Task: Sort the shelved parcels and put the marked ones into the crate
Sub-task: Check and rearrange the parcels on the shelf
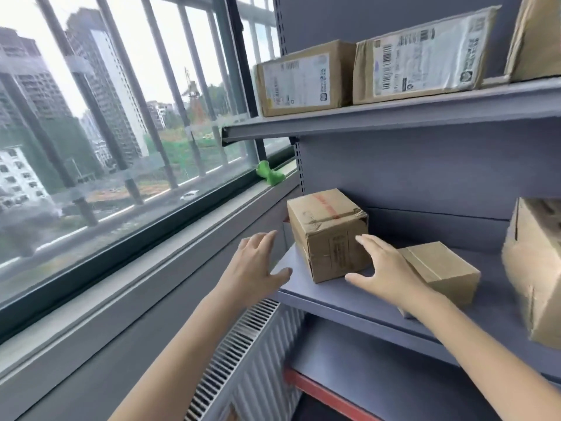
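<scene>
A small cardboard parcel (pixel 326 233) with red tape on top stands at the left end of the middle shelf (pixel 343 296). My left hand (pixel 258 262) is spread open just left of it, past the shelf's end, not touching. My right hand (pixel 385 271) is open at the parcel's right side, fingers near its front face. Behind my right hand lies a smaller plain parcel (pixel 443 268). A larger box (pixel 534 265) stands at the right edge. No crate is in view.
On the upper shelf (pixel 394 120) stand a labelled parcel (pixel 303 79), a flat labelled parcel (pixel 422 56) and part of a third (pixel 537 38). Window with bars on the left, a green object (pixel 270 177) on the sill, a radiator (pixel 243 354) below.
</scene>
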